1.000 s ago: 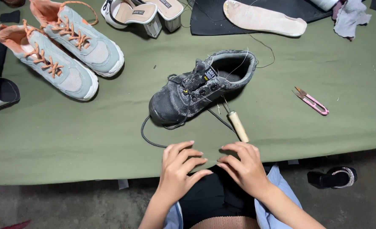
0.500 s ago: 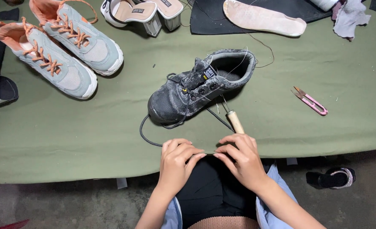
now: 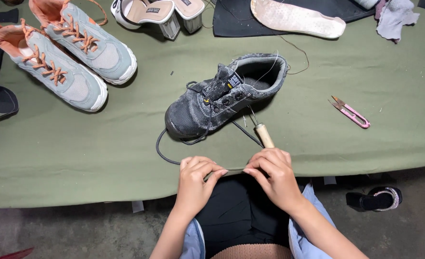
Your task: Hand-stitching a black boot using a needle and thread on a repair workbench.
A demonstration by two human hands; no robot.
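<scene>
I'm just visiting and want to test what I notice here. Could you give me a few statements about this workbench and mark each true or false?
1. The dark grey shoe lies on the green cloth. True.
2. The left hand holds the pink snips. False: the snips lie apart, to the right.
3. The wooden-handled awl lies beside the shoe, by the right hand. True.
4. The pale sneakers have black laces. False: theirs are orange.

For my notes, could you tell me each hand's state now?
Left hand: fingers curled, pinching something thin; cannot tell what.
Right hand: the same.
</scene>
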